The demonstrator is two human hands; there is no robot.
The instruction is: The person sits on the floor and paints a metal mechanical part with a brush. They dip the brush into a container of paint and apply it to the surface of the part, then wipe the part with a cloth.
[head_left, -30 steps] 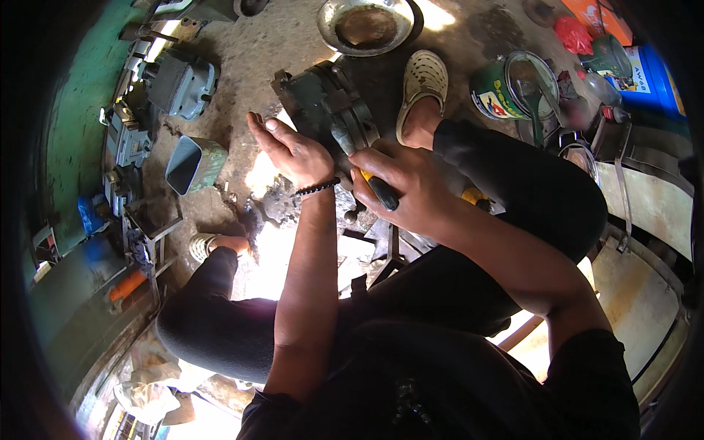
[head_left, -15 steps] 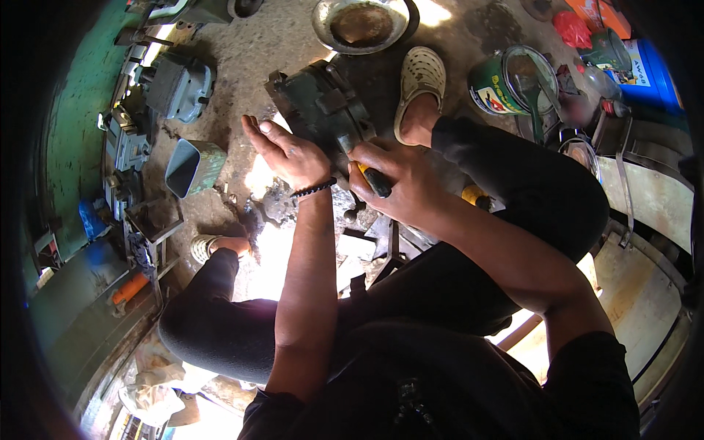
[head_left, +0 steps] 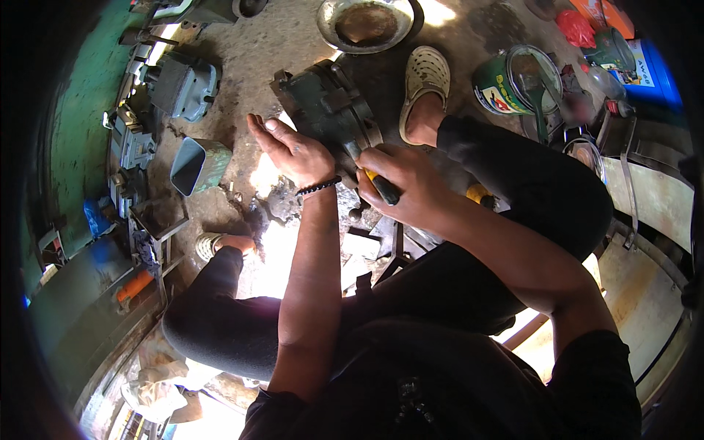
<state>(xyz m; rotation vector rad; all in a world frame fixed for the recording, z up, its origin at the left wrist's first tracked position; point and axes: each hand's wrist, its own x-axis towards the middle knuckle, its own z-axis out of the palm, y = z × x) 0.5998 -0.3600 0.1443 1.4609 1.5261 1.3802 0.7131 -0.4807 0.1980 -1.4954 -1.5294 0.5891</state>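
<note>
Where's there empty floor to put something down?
Bare floor shows between the grey machine part and the dark vise. A smaller patch lies between the metal pan and the green bucket. It's crowded right of that bucket, near the blue container, and at the vise, where the right hand holds a tool.

Can count two bare hands (head_left: 297, 158) (head_left: 411, 176), one beaded bracelet (head_left: 319, 186) and one yellow-and-black tool handle (head_left: 382, 188) at centre, one round metal pan (head_left: 367, 23) at top centre, two pale clogs (head_left: 427, 73) (head_left: 207, 246), one square-mouthed container (head_left: 214, 166) left of centre, one red bag (head_left: 576, 28) at upper right.
</note>
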